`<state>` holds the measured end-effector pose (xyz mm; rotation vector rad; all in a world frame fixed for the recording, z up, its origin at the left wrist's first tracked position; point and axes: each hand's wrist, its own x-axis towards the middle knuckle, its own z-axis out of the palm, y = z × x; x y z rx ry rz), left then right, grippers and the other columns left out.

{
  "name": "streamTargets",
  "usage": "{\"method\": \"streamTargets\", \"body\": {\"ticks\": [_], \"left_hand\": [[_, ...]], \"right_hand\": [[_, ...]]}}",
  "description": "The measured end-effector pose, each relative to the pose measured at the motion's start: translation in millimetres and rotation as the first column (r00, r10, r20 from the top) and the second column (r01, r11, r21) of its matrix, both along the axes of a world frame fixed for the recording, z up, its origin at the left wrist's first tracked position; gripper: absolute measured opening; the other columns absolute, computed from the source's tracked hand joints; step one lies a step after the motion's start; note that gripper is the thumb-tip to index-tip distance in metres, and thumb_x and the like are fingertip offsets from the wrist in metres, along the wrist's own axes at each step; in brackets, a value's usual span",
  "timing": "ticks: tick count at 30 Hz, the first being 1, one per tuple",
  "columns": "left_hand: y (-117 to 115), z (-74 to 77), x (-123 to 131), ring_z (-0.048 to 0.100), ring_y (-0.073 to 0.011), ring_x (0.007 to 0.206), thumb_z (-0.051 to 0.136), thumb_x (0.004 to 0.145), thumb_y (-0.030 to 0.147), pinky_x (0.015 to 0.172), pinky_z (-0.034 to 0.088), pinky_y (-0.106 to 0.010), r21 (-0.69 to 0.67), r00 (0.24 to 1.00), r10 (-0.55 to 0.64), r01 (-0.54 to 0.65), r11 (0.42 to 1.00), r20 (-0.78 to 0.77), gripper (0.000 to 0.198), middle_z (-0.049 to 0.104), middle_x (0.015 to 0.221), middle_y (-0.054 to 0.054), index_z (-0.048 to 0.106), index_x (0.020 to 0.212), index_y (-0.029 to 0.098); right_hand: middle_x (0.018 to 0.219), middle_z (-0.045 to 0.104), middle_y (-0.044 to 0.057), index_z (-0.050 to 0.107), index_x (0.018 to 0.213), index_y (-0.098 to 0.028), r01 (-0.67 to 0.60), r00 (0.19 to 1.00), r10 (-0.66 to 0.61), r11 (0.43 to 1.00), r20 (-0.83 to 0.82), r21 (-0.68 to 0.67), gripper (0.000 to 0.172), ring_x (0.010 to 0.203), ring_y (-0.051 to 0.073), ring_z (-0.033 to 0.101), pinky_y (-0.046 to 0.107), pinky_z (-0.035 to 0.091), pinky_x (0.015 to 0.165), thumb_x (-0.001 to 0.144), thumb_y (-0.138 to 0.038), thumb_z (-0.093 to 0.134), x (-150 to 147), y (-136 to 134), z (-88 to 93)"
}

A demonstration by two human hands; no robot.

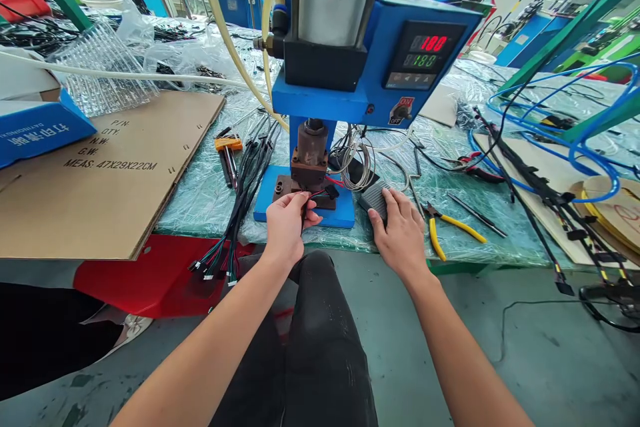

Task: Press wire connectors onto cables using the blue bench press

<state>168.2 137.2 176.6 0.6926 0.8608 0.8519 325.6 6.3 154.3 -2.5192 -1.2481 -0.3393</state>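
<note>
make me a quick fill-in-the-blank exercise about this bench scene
The left hand holds thin wires that lead to a ____ connector.
The right hand rests on a ____ ridged block.
The yellow-handled cutters lie to the ____ of the right hand.
On the display, the upper digits glow ____.

Missing words: black; grey; right; red

Shows "180" in red and, below it, "180" in green, on the display (424, 55) of the blue press (320, 102). Says "ON" and "OFF" on the switch plate (406, 103). Gives "P/N:", "QTY:", "N.W:", "G.W:" and "MEAS: 47X29X22CM" on the cardboard (113, 183). Carries white characters on the blue box (43, 127), not clearly readable.
</note>
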Motion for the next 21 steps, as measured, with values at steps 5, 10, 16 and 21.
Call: {"method": "streamTargets", "body": {"ticks": [5, 10, 16, 21], "left_hand": [[-0.2, 1.2, -0.6, 0.052, -0.0081, 0.044, 0.071, 0.065, 0.024, 0.052, 0.054, -0.026, -0.001, 1.0, -0.008, 0.008, 1.0, 0.004, 0.016, 0.06, 0.06, 0.002, 0.062, 0.072, 0.013], [-1.1, 2.4, -1.6, 0.052, -0.0081, 0.045, 0.071, 0.066, 0.023, 0.053, 0.054, -0.026, -0.006, 1.0, -0.006, 0.006, 1.0, -0.012, 0.015, 0.06, 0.059, 0.002, 0.061, 0.072, 0.014], [-1.7, 1.5, -3.9, 0.052, -0.0077, 0.045, 0.074, 0.066, 0.027, 0.054, 0.054, -0.026, 0.025, 0.999, -0.034, 0.034, 0.999, -0.009, 0.02, 0.061, 0.061, 0.002, 0.062, 0.074, 0.014], [-6.2, 3.5, -7.3, 0.052, -0.0074, 0.044, 0.075, 0.066, 0.028, 0.054, 0.054, -0.025, 0.024, 0.998, -0.061, 0.062, 0.998, -0.02, 0.021, 0.061, 0.061, 0.003, 0.064, 0.075, 0.014]], "right_hand": [[0.15, 0.043, 0.016, 0.041, 0.146, -0.012, -0.063, 0.998, 0.062, 0.996, 0.014, 0.069, 0.054, 0.142, 0.028, 0.033, 0.046, 0.029, 0.117, 0.099, -0.04, 0.039, -2.9, -2.5, -4.1], [0.15, 0.043, 0.015, 0.038, 0.148, -0.017, -0.059, 0.998, 0.059, 0.995, -0.004, 0.085, 0.054, 0.142, 0.031, 0.033, 0.051, 0.031, 0.114, 0.099, -0.041, 0.037, -4.3, -3.0, -3.1], [0.152, 0.041, 0.015, 0.037, 0.148, -0.016, -0.054, 0.998, 0.056, 0.996, -0.025, 0.074, 0.056, 0.144, 0.03, 0.03, 0.05, 0.03, 0.116, 0.099, -0.043, 0.037, -3.1, -3.2, -4.5], [0.152, 0.041, 0.015, 0.038, 0.148, -0.014, -0.047, 0.999, 0.048, 0.997, -0.013, 0.068, 0.057, 0.144, 0.029, 0.029, 0.048, 0.029, 0.118, 0.099, -0.044, 0.038, -3.5, -3.4, -5.0]]}}
